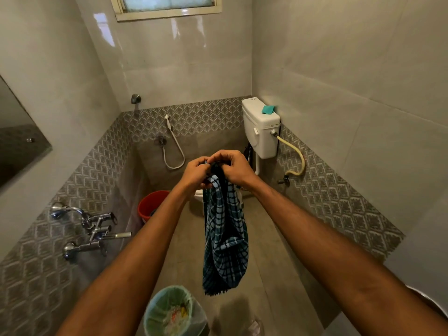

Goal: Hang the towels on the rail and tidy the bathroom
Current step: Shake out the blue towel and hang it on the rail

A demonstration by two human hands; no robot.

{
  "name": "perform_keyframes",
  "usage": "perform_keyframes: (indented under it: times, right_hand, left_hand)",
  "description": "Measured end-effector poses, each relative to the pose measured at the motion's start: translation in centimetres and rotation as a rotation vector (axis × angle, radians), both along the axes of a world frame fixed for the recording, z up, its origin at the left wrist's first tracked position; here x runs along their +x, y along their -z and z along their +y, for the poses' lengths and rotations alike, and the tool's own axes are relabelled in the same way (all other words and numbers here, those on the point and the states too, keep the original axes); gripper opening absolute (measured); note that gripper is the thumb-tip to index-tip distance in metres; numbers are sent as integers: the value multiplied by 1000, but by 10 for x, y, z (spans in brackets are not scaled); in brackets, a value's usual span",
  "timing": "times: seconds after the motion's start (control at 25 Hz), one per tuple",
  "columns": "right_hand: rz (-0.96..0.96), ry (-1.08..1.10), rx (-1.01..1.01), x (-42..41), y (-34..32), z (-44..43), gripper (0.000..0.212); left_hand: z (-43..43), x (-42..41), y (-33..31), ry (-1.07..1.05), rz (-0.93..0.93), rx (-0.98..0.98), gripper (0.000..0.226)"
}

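A blue and black checked towel [225, 238] hangs bunched in front of me, above the floor. My left hand [195, 173] and my right hand [232, 167] are side by side at chest height. Both pinch the towel's top edge with curled fingers. The rest of the cloth drops straight down between my forearms, its lower end just above the bin. No towel rail shows in this view.
A bin [169, 311] lined with a green bag and holding rubbish stands below. A red bucket [150, 204] sits by the left wall near the taps [89, 229]. The toilet cistern [260, 129] carries a teal cloth [268, 109]. A hand shower [169, 141] hangs on the back wall.
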State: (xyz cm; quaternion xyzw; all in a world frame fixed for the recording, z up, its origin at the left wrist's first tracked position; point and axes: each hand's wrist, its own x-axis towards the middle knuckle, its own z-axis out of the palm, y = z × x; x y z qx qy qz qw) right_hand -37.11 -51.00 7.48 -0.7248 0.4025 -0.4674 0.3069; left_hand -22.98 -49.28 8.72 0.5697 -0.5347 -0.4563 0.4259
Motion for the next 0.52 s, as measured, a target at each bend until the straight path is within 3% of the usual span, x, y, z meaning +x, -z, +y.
perform_keyframes:
  times: [0.2,0.32,0.44,0.52]
  right_hand:
    - [-9,-101,106,-4,0,0,57]
    - [-4,-47,28,-1,1,5,60]
    - [211,121,-179,-9,8,9,65]
    - [393,244,-156,-18,24,19,66]
  left_hand:
    - [1,4,6,-71,167,128,17]
    - [2,-2,3,-121,229,124,18]
    - [1,-5,-2,-289,411,124,18]
    - [1,-5,-3,-356,474,93,18]
